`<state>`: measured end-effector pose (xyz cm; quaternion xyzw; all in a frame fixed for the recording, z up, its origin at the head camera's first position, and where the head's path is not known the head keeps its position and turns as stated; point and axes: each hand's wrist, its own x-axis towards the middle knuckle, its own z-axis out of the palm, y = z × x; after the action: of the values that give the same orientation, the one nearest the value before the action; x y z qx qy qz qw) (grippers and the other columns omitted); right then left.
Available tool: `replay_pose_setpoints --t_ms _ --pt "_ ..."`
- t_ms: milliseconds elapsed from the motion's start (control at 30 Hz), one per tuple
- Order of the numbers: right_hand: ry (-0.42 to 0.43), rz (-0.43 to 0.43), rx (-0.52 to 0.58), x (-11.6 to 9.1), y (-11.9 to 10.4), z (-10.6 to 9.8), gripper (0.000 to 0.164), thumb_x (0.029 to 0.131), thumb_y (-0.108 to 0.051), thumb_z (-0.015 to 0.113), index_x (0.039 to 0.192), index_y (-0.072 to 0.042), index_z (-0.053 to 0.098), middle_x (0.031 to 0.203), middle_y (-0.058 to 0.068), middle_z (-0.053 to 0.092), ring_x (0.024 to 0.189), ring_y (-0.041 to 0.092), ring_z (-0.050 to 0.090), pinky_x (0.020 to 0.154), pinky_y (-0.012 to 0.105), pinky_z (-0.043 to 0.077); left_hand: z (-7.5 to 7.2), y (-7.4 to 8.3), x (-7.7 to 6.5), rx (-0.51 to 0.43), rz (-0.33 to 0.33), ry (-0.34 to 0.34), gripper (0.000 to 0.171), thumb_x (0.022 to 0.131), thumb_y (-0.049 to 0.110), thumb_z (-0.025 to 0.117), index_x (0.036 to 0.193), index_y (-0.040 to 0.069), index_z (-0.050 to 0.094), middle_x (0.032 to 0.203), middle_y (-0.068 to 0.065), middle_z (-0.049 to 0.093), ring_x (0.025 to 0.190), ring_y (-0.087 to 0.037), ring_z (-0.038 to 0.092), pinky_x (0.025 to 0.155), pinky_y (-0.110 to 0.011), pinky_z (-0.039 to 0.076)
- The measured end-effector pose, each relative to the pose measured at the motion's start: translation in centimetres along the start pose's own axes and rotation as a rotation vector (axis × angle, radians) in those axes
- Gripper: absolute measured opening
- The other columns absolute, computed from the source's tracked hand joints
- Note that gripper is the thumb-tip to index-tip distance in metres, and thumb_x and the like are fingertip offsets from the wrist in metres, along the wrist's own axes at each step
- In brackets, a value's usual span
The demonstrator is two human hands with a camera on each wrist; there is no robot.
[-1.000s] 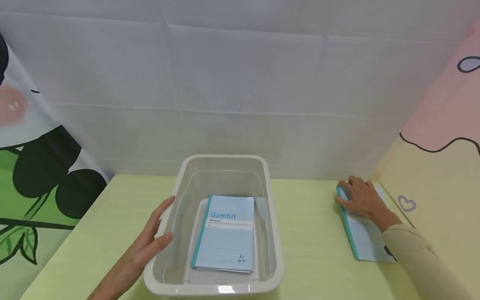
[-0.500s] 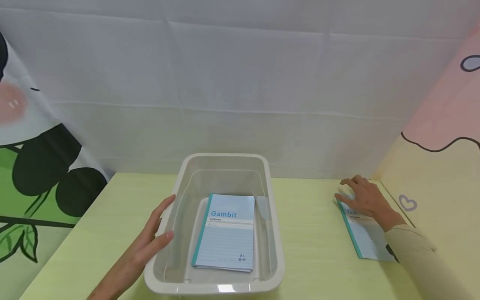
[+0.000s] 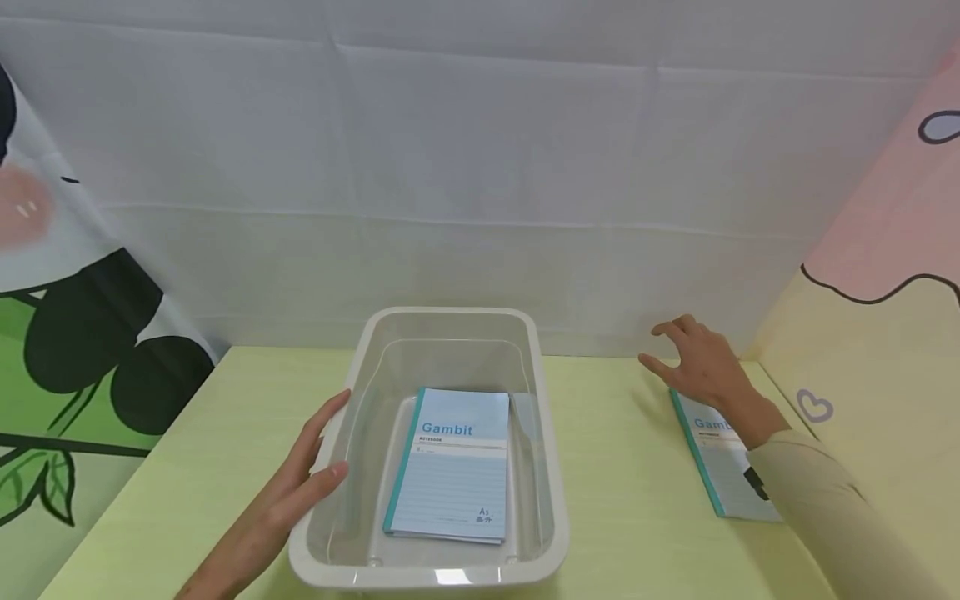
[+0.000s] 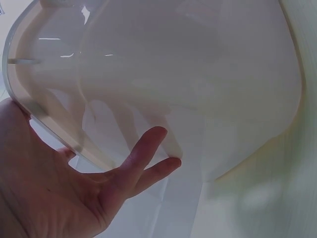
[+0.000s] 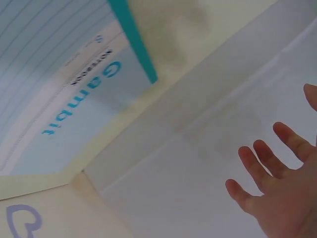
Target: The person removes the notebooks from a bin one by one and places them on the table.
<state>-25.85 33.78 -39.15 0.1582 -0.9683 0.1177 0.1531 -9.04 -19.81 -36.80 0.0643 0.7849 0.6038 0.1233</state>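
A grey-white plastic basin (image 3: 551,500) stands on the table with a light blue Gambit notebook (image 3: 453,467) lying face up inside. My left hand (image 3: 288,483) holds the basin's left rim. Its thumb and index finger reach over the rim, while other fingertips (image 4: 171,161) touch the outer wall in the left wrist view. My right hand (image 3: 701,367) hovers with spread fingers, holding nothing, just above the far end of a second Gambit notebook (image 3: 720,467). That notebook lies flat at the right, partly hidden by the hand and sleeve; its teal spine shows in the right wrist view.
The pale yellow-green table (image 3: 615,467) runs back to a white cloth wall (image 3: 487,183). A yellow and pink panel (image 3: 885,350) borders it at the right, close to the second notebook. A printed cartoon panel (image 3: 82,333) stands at the left.
My right hand has lifted off the second notebook and moved up and left, uncovering part of its title. The left hand, basin and both notebooks stay in place.
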Motion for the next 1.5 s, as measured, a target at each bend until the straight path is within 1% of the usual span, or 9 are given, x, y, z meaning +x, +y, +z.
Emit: replay_pose_setpoints --t_ms 100,233,433,733,900,1067,1167,1367,1500 --pt "0.039 -0.026 0.015 0.8 -1.8 -0.6 0.047 0.098 -0.037 0.07 0.129 -0.002 0.066 0.127 0.024 0.06 0.105 0.044 0.064 0.088 0.062 0.051 0.1 0.0 -0.1 0.006 0.004 0.001 0.069 0.108 0.035 0.046 0.162 0.054 0.007 0.173 -0.006 0.012 0.14 -0.048 0.045 0.089 -0.058 0.061" --pt "0.062 -0.036 0.057 1.7 -4.1 -1.2 0.045 0.098 -0.035 0.071 0.128 -0.002 0.067 0.128 0.022 0.06 0.106 0.043 0.064 0.091 0.061 0.05 0.0 0.0 0.0 0.012 0.001 0.004 0.069 0.108 0.037 0.047 0.162 0.055 0.007 0.174 -0.006 0.009 0.14 -0.048 0.045 0.089 -0.057 0.061" --pt "0.037 -0.038 0.121 2.7 -7.9 -2.3 0.043 0.099 -0.034 0.069 0.13 -0.004 0.065 0.132 0.022 0.058 0.109 0.044 0.063 0.095 0.061 0.05 0.0 -0.1 0.1 0.026 0.002 0.006 0.07 0.107 0.036 0.047 0.162 0.054 0.006 0.174 -0.007 0.008 0.141 -0.048 0.045 0.089 -0.059 0.061" --pt "0.0 -0.036 0.213 4.4 -13.2 -4.1 0.041 0.1 -0.036 0.068 0.131 -0.009 0.064 0.137 0.018 0.056 0.109 0.04 0.063 0.098 0.059 0.048 -0.1 0.0 0.2 0.068 -0.036 0.028 0.072 0.106 0.042 0.048 0.161 0.057 0.005 0.176 -0.006 0.002 0.145 -0.05 0.04 0.091 -0.06 0.06" --pt "-0.016 -0.02 0.229 5.4 -15.6 -4.5 0.044 0.1 -0.039 0.067 0.133 -0.009 0.063 0.139 0.017 0.055 0.113 0.039 0.062 0.103 0.06 0.046 0.0 0.0 0.2 0.05 -0.032 0.025 0.071 0.106 0.041 0.049 0.161 0.057 0.006 0.176 -0.005 0.002 0.145 -0.049 0.039 0.092 -0.061 0.059" --pt "-0.025 -0.019 0.235 6.2 -17.9 -4.9 0.049 0.099 -0.043 0.067 0.135 -0.01 0.062 0.139 0.015 0.054 0.116 0.037 0.061 0.109 0.06 0.042 0.1 0.1 0.0 0.024 -0.004 0.015 0.069 0.107 0.037 0.048 0.162 0.055 0.01 0.174 -0.007 0.01 0.141 -0.047 0.044 0.091 -0.06 0.06" --pt "-0.027 -0.028 0.233 6.6 -19.1 -4.9 0.051 0.098 -0.045 0.068 0.135 -0.01 0.062 0.138 0.014 0.054 0.115 0.037 0.061 0.109 0.059 0.043 0.1 0.0 0.0 0.015 0.01 0.015 0.068 0.108 0.035 0.048 0.162 0.053 0.011 0.172 -0.008 0.013 0.139 -0.047 0.046 0.09 -0.059 0.06" --pt "-0.016 -0.068 0.209 7.3 -21.1 -5.3 0.053 0.097 -0.048 0.069 0.134 -0.011 0.063 0.134 0.013 0.057 0.111 0.034 0.061 0.104 0.055 0.048 0.3 -0.1 0.5 0.021 -0.014 0.04 0.069 0.107 0.039 0.049 0.161 0.055 0.009 0.174 -0.011 0.011 0.138 -0.049 0.047 0.086 -0.06 0.061" --pt "-0.02 -0.072 0.215 7.7 -22.3 -5.7 0.053 0.096 -0.049 0.07 0.133 -0.012 0.063 0.131 0.012 0.056 0.108 0.031 0.059 0.101 0.051 0.049 0.2 -0.2 0.5 0.013 -0.005 0.033 0.069 0.108 0.037 0.048 0.162 0.054 0.009 0.173 -0.012 0.013 0.137 -0.047 0.048 0.086 -0.059 0.061"
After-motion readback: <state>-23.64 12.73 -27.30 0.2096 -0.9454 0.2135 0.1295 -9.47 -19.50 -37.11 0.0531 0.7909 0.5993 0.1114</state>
